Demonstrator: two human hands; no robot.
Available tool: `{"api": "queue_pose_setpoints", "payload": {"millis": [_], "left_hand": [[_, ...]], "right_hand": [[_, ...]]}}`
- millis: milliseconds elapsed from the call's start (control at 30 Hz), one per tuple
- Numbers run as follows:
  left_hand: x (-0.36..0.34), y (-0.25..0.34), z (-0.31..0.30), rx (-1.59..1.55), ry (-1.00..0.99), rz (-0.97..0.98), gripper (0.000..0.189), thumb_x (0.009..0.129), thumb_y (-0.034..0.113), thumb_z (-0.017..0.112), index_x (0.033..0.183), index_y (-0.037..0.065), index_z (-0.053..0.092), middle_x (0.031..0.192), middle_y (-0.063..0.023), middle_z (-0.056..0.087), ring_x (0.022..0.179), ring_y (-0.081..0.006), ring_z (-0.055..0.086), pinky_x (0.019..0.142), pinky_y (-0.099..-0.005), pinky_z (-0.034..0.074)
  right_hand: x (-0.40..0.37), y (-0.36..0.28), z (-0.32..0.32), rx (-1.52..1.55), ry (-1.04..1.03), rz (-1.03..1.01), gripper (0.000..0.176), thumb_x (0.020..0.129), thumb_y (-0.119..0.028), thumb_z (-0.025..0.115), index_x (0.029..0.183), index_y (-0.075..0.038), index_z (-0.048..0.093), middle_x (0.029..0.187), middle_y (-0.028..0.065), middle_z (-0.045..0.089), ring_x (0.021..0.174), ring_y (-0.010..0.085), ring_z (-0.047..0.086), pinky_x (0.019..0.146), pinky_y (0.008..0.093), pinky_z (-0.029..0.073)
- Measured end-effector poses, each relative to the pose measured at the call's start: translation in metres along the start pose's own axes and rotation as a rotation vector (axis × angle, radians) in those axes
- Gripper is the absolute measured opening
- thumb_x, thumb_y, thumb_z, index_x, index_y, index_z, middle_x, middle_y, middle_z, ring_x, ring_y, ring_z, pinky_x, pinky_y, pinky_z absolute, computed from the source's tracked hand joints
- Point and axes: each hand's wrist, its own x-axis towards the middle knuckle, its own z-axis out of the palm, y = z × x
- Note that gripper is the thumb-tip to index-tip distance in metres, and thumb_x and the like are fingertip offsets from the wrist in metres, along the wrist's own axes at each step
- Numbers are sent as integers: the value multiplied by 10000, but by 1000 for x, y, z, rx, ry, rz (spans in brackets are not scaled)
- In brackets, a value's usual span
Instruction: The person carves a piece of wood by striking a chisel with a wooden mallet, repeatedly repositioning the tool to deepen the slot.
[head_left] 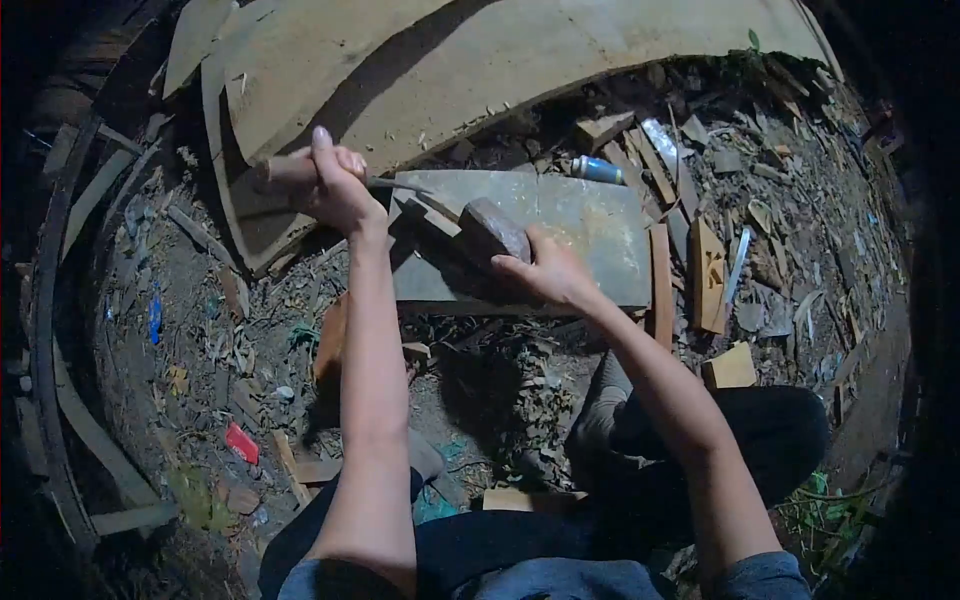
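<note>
My left hand [338,190] is closed, thumb raised, around a thick brown wooden piece [285,174]. From the hand's right side a thin dark blade-like part [400,185] points over a flat grey slab [590,205]. My right hand [548,268] grips a dark, rough-faced block [494,230] above the slab's front half. A narrow pale strip of wood [432,216] shows between the blade-like part and the block. The palm and fingers hide part of what each hand holds.
Large curved boards [560,50] lie behind the slab. A blue-and-white can [597,170] sits at its back edge. Wood offcuts [709,275] and chips litter the ground to the right. A red scrap [241,443] lies at left, and a wooden frame [60,330] borders that side.
</note>
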Motion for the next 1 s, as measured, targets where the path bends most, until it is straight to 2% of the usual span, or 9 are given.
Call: {"api": "queue_pose_setpoints", "payload": {"millis": [133, 333, 433, 500, 600, 800, 833, 933, 1000], "left_hand": [[-7, 0, 12, 96, -126, -80, 222, 899, 122, 649, 818, 81, 446, 588, 29, 435, 467, -54, 388, 421, -225, 326], [-26, -17, 16, 257, -212, -47, 238, 873, 157, 675, 752, 95, 480, 562, 40, 474, 467, -36, 418, 433, -208, 341], [-25, -23, 15, 325, -263, 40, 234, 878, 103, 671, 778, 75, 461, 575, 23, 449, 449, -42, 381, 406, -225, 330], [-26, -24, 14, 426, -306, 23, 264, 855, 206, 697, 681, 78, 544, 609, 22, 565, 511, -52, 501, 504, -227, 398], [-29, -29, 17, 473, -271, 44, 253, 849, 208, 702, 685, 70, 567, 627, 18, 586, 549, -63, 537, 546, -240, 419], [-27, -36, 20, 526, -297, 117, 257, 831, 210, 718, 690, 54, 570, 630, 11, 598, 576, -95, 570, 576, -276, 443], [-28, -35, 21, 527, -297, 115, 257, 831, 210, 718, 690, 54, 570, 630, 11, 598, 576, -95, 570, 576, -276, 443], [-30, -35, 23, 578, -349, 142, 239, 821, 204, 722, 710, 39, 589, 630, -14, 619, 582, -111, 592, 579, -287, 450], [-33, -37, 27, 625, -360, 198, 232, 807, 208, 733, 727, 26, 613, 635, -60, 643, 578, -167, 624, 581, -317, 468]], "right_hand": [[1, -1, 0, -32, -16, -18, 750, 808, -609, 604, 1218, 13, 514, 1085, 288, 632, 1016, 427, 622, 870, 470, 484], [1, -1, 0, -58, -4, 5, 754, 794, -615, 621, 1212, 5, 524, 1072, 276, 642, 1001, 417, 630, 863, 453, 481], [0, -1, 0, -59, -11, -9, 751, 808, -612, 599, 1211, 16, 511, 1067, 282, 641, 1006, 427, 627, 865, 475, 489], [1, 0, 1, -56, -21, -22, 744, 823, -611, 577, 1203, 24, 501, 1059, 288, 641, 1007, 438, 624, 863, 498, 496], [2, 5, 4, -56, 21, -74, 743, 823, -606, 578, 1204, 27, 498, 1045, 290, 644, 998, 444, 624, 855, 499, 499], [2, 0, 1, -67, -3, -37, 748, 816, -614, 578, 1210, 17, 488, 1012, 303, 646, 970, 455, 631, 835, 509, 503], [1, -2, 0, -60, -11, -6, 752, 807, -613, 599, 1214, 13, 507, 1040, 293, 642, 982, 435, 630, 847, 480, 493], [2, -1, 2, -43, -9, 18, 753, 798, -616, 618, 1207, 9, 531, 1058, 283, 640, 983, 417, 633, 852, 454, 485], [1, -1, 2, -32, 3, 13, 749, 797, -620, 617, 1194, 10, 535, 1048, 282, 642, 973, 417, 636, 844, 458, 486]]}}
